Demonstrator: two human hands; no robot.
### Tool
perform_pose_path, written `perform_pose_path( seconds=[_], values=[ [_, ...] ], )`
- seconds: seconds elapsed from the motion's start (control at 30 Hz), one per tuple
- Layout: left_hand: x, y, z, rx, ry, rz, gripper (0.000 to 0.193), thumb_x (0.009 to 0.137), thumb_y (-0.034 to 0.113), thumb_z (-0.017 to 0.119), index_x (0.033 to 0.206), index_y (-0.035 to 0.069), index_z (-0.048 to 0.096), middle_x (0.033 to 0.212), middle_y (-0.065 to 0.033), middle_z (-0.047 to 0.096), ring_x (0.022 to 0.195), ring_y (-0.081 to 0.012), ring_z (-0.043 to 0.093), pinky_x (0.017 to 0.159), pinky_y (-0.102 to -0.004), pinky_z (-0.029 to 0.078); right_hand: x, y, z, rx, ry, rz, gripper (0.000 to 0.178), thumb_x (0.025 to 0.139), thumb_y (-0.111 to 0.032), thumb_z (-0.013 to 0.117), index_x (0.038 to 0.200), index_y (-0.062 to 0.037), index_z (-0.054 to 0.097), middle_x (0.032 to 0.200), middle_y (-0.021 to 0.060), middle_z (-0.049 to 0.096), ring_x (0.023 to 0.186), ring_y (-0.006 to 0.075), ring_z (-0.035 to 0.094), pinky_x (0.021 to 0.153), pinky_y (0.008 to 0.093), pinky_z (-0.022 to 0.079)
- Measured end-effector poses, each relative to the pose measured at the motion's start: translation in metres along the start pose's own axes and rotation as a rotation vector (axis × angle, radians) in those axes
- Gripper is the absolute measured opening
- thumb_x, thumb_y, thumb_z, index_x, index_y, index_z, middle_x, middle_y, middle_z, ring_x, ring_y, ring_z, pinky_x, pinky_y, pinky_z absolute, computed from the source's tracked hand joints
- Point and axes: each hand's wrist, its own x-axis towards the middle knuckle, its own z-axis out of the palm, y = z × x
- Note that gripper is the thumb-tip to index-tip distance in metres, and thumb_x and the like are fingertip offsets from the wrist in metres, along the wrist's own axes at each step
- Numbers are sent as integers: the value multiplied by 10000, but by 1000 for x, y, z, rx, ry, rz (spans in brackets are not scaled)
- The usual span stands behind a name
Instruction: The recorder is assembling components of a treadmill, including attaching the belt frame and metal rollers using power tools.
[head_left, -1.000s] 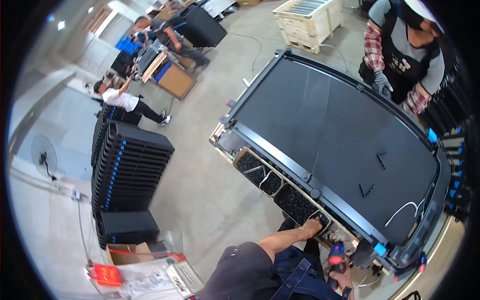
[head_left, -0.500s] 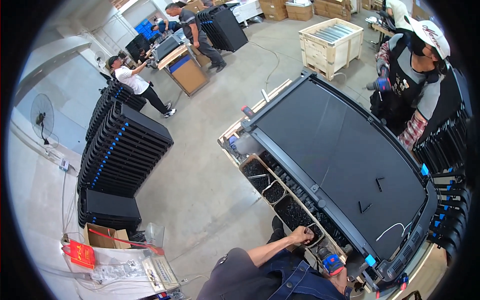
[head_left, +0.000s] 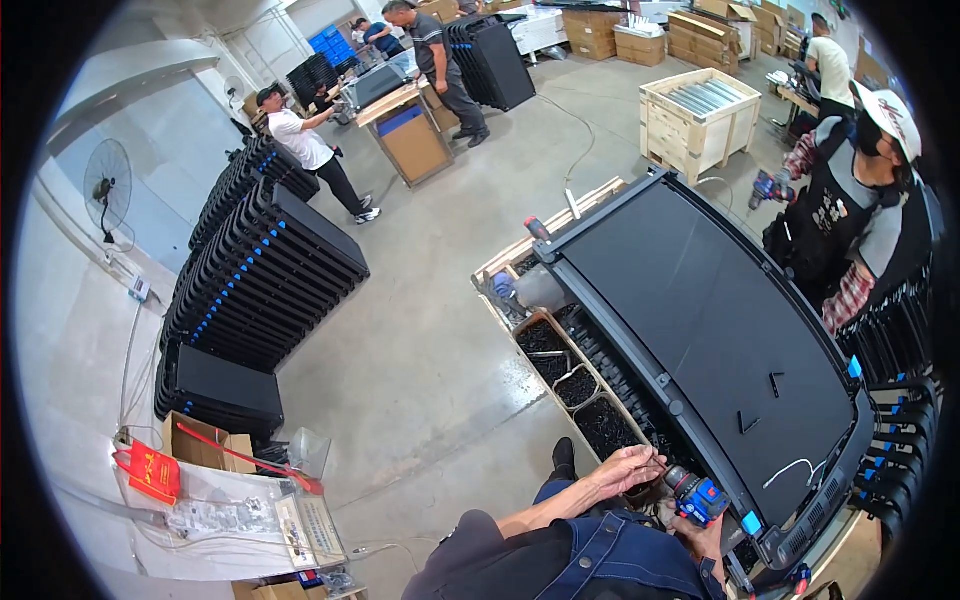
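Drill (head_left: 698,498), blue and black, is gripped by the right hand (head_left: 706,538) at the bottom, its handle mostly covered. It points up and left at the left hand (head_left: 625,470), whose fingers are bent together by its tip; whether they pinch anything is too small to tell.

Just beyond, bins (head_left: 604,386) of small black parts run away up and left, the nearest end hidden behind the left hand. Along their right side lies a large black panel (head_left: 700,310), bearing two small L-shaped parts (head_left: 743,428) and a white cable (head_left: 785,470).

Across the panel, a co-worker (head_left: 850,215) holds a second drill (head_left: 770,188); their other hand is out of sight behind the panel's edge. Dark racks at far right are cut off by the black lens rim.

Tall black stacks (head_left: 265,270) stand at left, and a wooden crate (head_left: 700,120) at top. Farther back, people at benches are too small to make out well.
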Motion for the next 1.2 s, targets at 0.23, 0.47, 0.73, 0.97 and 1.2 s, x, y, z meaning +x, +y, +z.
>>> perform_pose_path(
  seconds=[0.23,0.47,0.73,0.97,1.2],
  values=[
    [-5,20,9,216,57,136,293,1031,312,624,1154,46,620,1121,-106,710,990,-192,716,847,-301,610,13,3,8,-52,-82,-18,445,699,53,783,1119,43,636,932,122,739,685,187,702,609,319,588],
    [4,32,2,360,85,307,322,1034,328,621,1129,21,614,1005,-108,707,917,-192,724,801,-301,606,19,-23,37,-159,-41,40,264,748,47,708,1010,19,703,788,88,710,599,178,673,588,302,561],
    [-6,75,9,225,57,327,338,1020,321,649,1182,27,614,1041,-88,696,923,-163,700,805,-272,589,39,-40,59,-416,-15,187,361,804,-221,818,1105,-55,709,872,85,674,756,191,613,664,367,499],
    [-16,106,-18,-17,98,157,356,953,326,742,1176,67,642,1041,-63,701,963,-153,683,822,-280,577,50,-42,110,-356,-26,5,553,759,-201,884,1223,-11,651,1074,86,664,913,219,602,813,367,512],
    [-10,105,-40,-267,10,39,239,969,234,718,1131,62,684,1055,-54,716,962,-152,688,855,-290,584,49,-67,143,-365,-96,-128,422,739,-130,902,1026,-3,620,933,64,610,863,194,556,778,371,494]
  ],
)
